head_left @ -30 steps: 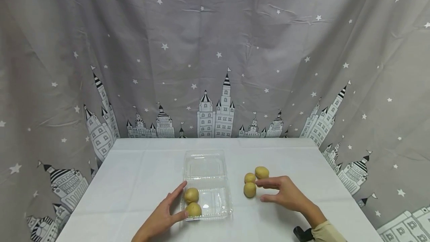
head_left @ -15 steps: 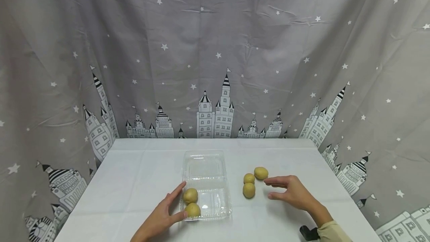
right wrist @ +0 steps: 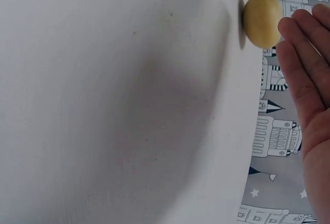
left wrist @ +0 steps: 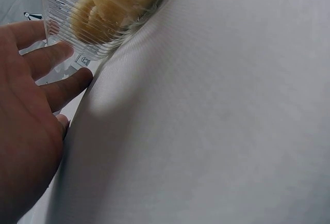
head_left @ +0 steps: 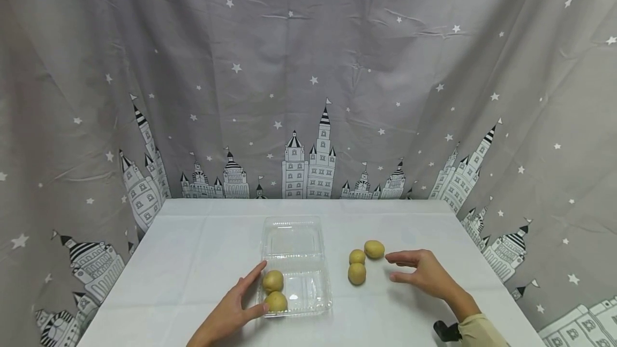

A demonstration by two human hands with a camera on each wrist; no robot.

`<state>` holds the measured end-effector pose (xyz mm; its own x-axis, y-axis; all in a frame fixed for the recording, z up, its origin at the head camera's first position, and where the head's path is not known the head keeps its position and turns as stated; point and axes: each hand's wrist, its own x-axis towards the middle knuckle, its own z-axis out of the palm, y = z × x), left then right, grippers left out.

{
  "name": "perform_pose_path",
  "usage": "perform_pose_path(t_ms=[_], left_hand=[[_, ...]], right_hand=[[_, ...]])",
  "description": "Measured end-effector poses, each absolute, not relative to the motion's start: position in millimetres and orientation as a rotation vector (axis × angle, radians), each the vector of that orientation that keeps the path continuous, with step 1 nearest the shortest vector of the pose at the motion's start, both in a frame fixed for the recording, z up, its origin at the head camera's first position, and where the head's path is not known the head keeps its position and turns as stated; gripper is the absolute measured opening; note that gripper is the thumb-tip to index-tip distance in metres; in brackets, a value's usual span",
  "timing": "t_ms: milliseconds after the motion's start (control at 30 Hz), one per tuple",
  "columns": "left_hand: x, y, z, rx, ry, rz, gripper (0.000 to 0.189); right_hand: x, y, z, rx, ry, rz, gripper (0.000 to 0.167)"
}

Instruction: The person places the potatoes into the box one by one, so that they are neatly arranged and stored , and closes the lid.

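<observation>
A clear plastic clamshell box (head_left: 315,288) lies unfolded on the table, its lid (head_left: 292,237) tipped back away from me. Two potatoes (head_left: 273,281) sit one behind the other along the box's left side. My left hand (head_left: 230,308) is spread beside that side, fingertips right at the ribbed wall (left wrist: 67,35) in the left wrist view. To the right of the box, three potatoes are grouped: a small one (head_left: 357,256), a round one (head_left: 356,273) and a longer one (head_left: 374,249). My right hand (head_left: 426,273) hovers right of them, fingers extended, holding nothing.
A white cloth covers the table (head_left: 217,250). Behind it hangs a grey curtain (head_left: 308,58) printed with stars and castles. A black wrist mount (head_left: 445,331) sits below the right hand, by a beige sleeve (head_left: 479,332).
My right hand has drawn back to the right, away from the three potatoes. The left hand, the box and the potatoes stay in place.
</observation>
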<state>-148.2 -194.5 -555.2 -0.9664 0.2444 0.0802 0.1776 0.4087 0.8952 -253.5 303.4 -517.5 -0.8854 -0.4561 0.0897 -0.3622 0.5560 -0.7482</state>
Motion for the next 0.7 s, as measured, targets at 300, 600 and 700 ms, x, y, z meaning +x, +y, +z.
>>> perform_pose_path(t_ms=[300, 600, 700], left_hand=[[-147.0, -193.9, -553.2, 0.362, 2.584, 1.628, 0.087], [-146.7, -194.2, -556.6, 0.407, 2.580, 1.668, 0.086], [-146.9, -194.6, -556.8, 0.407, 2.585, 1.667, 0.086]], right_hand=[[-258.7, 305.5, -521.5, -0.686, 2.668, -1.242, 0.048], [-266.4, 307.3, -525.0, -0.673, 2.680, -1.257, 0.047], [-269.6, 307.2, -525.6, -0.661, 2.682, -1.252, 0.047]])
